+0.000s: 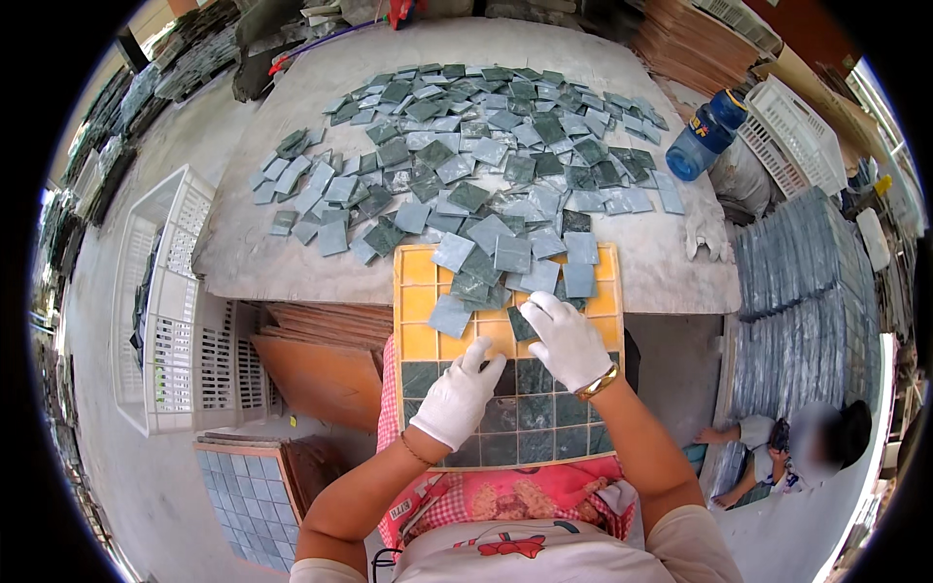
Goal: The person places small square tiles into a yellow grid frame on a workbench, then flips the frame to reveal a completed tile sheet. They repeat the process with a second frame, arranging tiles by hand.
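Observation:
A yellow grid tray leans from my lap onto the table edge. Its lower rows hold green marble tiles set in the cells. Loose grey-green tiles lie heaped on its upper part. My right hand, in a white glove, pinches a dark green tile over the tray's middle row. My left hand, also gloved, rests on the set tiles at the tray's left, fingers spread and pointing up at an empty yellow cell.
Many loose tiles cover the grey table. A blue bottle stands at its right edge. White crates and a filled tile sheet sit at left. Stacked sheets and another seated person are at right.

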Action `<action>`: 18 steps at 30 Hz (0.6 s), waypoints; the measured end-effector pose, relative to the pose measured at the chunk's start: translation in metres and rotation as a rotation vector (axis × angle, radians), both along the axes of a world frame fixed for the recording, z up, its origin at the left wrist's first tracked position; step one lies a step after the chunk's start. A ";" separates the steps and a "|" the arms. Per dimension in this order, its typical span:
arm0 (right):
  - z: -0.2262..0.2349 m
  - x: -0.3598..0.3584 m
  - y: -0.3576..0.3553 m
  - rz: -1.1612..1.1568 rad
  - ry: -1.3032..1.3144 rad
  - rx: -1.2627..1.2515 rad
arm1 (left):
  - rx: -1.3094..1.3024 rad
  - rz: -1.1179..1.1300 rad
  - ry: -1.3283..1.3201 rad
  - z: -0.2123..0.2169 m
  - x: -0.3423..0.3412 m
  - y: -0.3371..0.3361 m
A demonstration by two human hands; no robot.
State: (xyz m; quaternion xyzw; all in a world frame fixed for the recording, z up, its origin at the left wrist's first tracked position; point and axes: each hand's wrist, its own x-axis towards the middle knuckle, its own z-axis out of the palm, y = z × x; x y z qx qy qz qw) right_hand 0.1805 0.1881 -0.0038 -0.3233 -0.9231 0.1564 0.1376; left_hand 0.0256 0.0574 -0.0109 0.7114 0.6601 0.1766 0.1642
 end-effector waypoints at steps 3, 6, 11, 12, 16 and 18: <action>0.005 0.000 0.015 0.106 -0.029 -0.004 | 0.072 0.022 -0.021 -0.006 -0.002 -0.002; 0.011 -0.002 0.021 0.072 -0.098 -0.105 | 0.018 -0.011 0.026 -0.005 -0.001 -0.004; 0.020 0.004 0.020 -0.063 0.122 -0.388 | 0.191 0.055 0.047 -0.008 -0.003 -0.006; 0.021 0.010 0.020 -0.098 0.164 -0.525 | 0.212 0.084 -0.028 -0.006 -0.007 -0.006; 0.021 0.032 0.024 -0.132 0.210 -0.652 | 0.351 0.333 -0.119 0.002 -0.048 0.003; 0.031 0.034 0.022 -0.151 0.114 -0.514 | 0.356 0.447 0.036 0.004 -0.059 0.015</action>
